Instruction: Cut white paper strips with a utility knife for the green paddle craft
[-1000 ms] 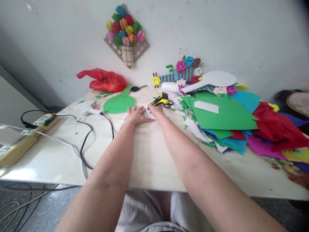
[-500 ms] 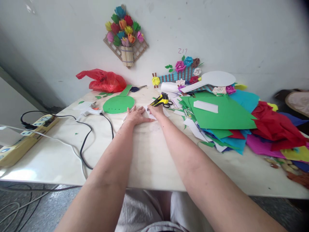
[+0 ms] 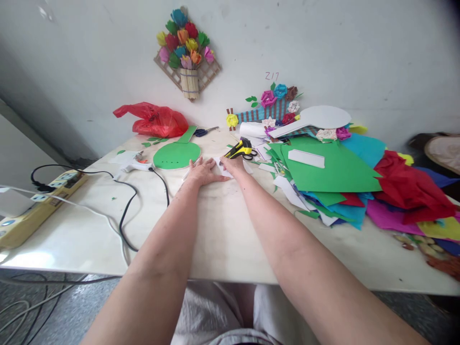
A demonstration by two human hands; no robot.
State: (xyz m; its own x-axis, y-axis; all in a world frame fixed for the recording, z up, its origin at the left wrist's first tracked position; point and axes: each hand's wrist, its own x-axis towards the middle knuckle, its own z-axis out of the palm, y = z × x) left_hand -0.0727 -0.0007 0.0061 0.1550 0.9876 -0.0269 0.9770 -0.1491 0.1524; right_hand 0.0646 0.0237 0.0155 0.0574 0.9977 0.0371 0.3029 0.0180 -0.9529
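Note:
My left hand (image 3: 205, 171) lies flat with its fingers spread, pressing on a small piece of white paper or card (image 3: 217, 169) on the table. Just right of it, my right hand (image 3: 233, 164) is closed around a yellow and black utility knife (image 3: 237, 148). The knife slants up and away to the right, its dark tip low by my fingertips at the white piece. My hand partly covers the knife's front end. Behind the knife sit black-handled scissors (image 3: 250, 154), partly hidden. A green round card shape with a handle (image 3: 176, 156) lies beyond my left hand.
A white glue gun (image 3: 136, 165) and its cord lie left, near a yellow power strip (image 3: 59, 191). A red plastic bag (image 3: 158, 120) and dark scissors (image 3: 205, 131) are behind. Green card (image 3: 330, 177), scraps and coloured paper (image 3: 413, 187) heap up on the right.
Almost nothing differs. My right hand and the knife have shifted very slightly; my left hand stays in place on the white piece.

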